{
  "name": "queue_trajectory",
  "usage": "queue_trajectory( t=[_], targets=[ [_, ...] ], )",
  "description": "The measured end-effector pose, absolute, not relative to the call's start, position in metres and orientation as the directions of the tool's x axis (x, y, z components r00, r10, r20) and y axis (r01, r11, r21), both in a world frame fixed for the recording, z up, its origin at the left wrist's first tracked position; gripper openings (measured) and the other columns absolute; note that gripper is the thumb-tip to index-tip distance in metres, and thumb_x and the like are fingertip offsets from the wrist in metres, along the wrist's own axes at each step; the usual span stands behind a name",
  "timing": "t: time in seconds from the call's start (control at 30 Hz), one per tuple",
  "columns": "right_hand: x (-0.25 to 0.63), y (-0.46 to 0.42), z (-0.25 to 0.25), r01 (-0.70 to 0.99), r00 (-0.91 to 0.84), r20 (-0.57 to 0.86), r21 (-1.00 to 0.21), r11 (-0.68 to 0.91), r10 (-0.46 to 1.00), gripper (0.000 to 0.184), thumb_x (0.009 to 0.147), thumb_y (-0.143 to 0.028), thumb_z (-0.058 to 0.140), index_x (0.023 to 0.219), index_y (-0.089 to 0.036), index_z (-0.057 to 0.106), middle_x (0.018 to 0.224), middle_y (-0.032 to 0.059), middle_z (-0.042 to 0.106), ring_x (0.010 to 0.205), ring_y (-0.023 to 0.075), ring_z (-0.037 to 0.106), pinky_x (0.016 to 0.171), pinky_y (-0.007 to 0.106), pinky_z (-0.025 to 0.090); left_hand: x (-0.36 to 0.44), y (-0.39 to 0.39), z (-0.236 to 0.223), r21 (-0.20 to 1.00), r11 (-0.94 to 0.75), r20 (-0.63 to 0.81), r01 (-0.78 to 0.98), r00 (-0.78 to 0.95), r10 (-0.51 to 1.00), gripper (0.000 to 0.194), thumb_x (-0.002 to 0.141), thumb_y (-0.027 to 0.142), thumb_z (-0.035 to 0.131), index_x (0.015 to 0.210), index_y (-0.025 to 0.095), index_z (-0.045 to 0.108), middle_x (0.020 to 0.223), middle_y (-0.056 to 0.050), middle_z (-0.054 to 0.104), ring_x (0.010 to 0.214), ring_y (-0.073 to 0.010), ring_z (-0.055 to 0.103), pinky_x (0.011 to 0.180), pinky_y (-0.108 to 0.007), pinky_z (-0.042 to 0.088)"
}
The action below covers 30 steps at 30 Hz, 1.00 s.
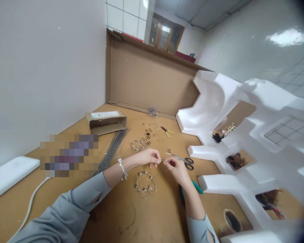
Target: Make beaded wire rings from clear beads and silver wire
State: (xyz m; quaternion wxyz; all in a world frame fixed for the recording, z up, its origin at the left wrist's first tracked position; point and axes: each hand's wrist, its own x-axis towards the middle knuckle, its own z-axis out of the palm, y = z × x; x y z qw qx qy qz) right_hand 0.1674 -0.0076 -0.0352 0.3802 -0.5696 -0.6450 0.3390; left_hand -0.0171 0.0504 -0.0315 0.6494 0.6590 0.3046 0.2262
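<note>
My left hand (153, 158) and my right hand (176, 167) meet over the middle of the table, each with thumb and finger pinched. Between the fingertips runs a short, thin piece of wire (162, 160), mostly hidden by the fingers. Just below my left hand lies a beaded wire ring (145, 173) with clear beads and loose wire ends. Another beaded ring (138, 145) rests beyond my left wrist. Scissors (183, 159) with dark handles lie beside my right hand. A teal-handled tool (197, 187) is partly hidden under my right forearm.
Grey wires (110, 152) lie bundled left, near an open cardboard box (107, 125). Small dark rings (147, 135), yellow-handled pliers (168, 131) and a beaded pile (153, 110) are farther back. White foam (210, 182) borders the right, a cardboard wall (152, 77) the back.
</note>
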Motion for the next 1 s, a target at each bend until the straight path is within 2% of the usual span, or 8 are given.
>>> queue_trajectory(
  t=[0.17, 0.37, 0.5, 0.73, 0.87, 0.93, 1.0],
  targets=[
    [0.169, -0.006, -0.041, 0.477, -0.068, 0.078, -0.873, 0.101, 0.995, 0.019, 0.073, -0.039, 0.058, 0.073, -0.020, 0.059, 0.055, -0.0009, 0.056, 0.047, 0.0122, 0.049, 0.046, 0.025, 0.040, -0.018, 0.049, -0.028, 0.996, 0.044, -0.082, 0.071, 0.720, 0.689, 0.022, 0.066, 0.028, 0.069, 0.076, 0.012, 0.057, 0.063, 0.000, 0.062, 0.054, -0.0100, 0.058, 0.047, -0.021, 0.043],
    [0.167, -0.005, -0.043, 0.438, -0.073, 0.087, -0.892, 0.110, 0.994, 0.016, 0.072, -0.036, 0.059, 0.074, -0.020, 0.056, 0.057, -0.0010, 0.056, 0.049, 0.0118, 0.049, 0.048, 0.025, 0.040, -0.012, 0.047, -0.026, 0.997, 0.028, -0.066, 0.065, 0.695, 0.716, 0.019, 0.069, 0.024, 0.066, 0.081, 0.012, 0.056, 0.059, 0.002, 0.061, 0.046, -0.0071, 0.053, 0.038, -0.016, 0.036],
    [0.166, -0.006, -0.042, 0.419, -0.061, 0.139, -0.895, 0.152, 0.988, 0.015, 0.070, -0.029, 0.060, 0.077, -0.020, 0.051, 0.066, -0.0015, 0.055, 0.057, 0.0113, 0.051, 0.055, 0.024, 0.042, -0.009, 0.049, -0.031, 0.996, 0.045, -0.086, 0.080, 0.641, 0.763, 0.018, 0.069, 0.025, 0.066, 0.074, 0.011, 0.055, 0.056, 0.001, 0.060, 0.044, -0.0074, 0.053, 0.042, -0.019, 0.041],
    [0.157, -0.007, -0.039, 0.411, -0.061, 0.195, -0.889, 0.203, 0.979, 0.020, 0.069, -0.027, 0.058, 0.086, -0.020, 0.050, 0.073, -0.0008, 0.055, 0.065, 0.0118, 0.053, 0.062, 0.025, 0.043, -0.011, 0.046, -0.030, 0.988, -0.072, -0.037, 0.136, 0.663, 0.748, 0.012, 0.072, 0.022, 0.060, 0.075, 0.011, 0.057, 0.063, -0.001, 0.061, 0.049, -0.0091, 0.057, 0.041, -0.018, 0.040],
    [0.160, -0.012, -0.031, 0.403, -0.051, 0.207, -0.891, 0.210, 0.977, 0.028, 0.071, -0.033, 0.056, 0.094, -0.020, 0.048, 0.074, -0.0006, 0.057, 0.065, 0.0133, 0.056, 0.063, 0.027, 0.046, -0.011, 0.040, -0.023, 0.980, -0.123, -0.010, 0.159, 0.650, 0.760, 0.012, 0.074, 0.024, 0.058, 0.076, 0.012, 0.058, 0.055, 0.002, 0.056, 0.045, -0.0079, 0.051, 0.043, -0.019, 0.040],
    [0.173, -0.021, -0.023, 0.457, -0.031, 0.203, -0.868, 0.194, 0.979, 0.032, 0.074, -0.036, 0.053, 0.101, -0.020, 0.049, 0.079, 0.0020, 0.061, 0.071, 0.0153, 0.060, 0.067, 0.030, 0.047, -0.013, 0.039, -0.019, 0.972, -0.150, 0.001, 0.182, 0.631, 0.776, 0.014, 0.073, 0.026, 0.058, 0.075, 0.012, 0.059, 0.052, 0.004, 0.052, 0.043, -0.0068, 0.046, 0.042, -0.018, 0.038],
    [0.193, -0.036, -0.013, 0.687, 0.000, 0.168, -0.717, 0.122, 0.986, 0.037, 0.077, -0.038, 0.051, 0.110, -0.021, 0.052, 0.095, 0.0066, 0.064, 0.083, 0.0182, 0.061, 0.074, 0.032, 0.046, -0.015, 0.039, -0.017, 0.964, -0.170, 0.015, 0.203, 0.600, 0.800, 0.015, 0.072, 0.027, 0.060, 0.074, 0.012, 0.061, 0.052, 0.005, 0.050, 0.042, -0.0055, 0.042, 0.041, -0.018, 0.033]
  ],
)
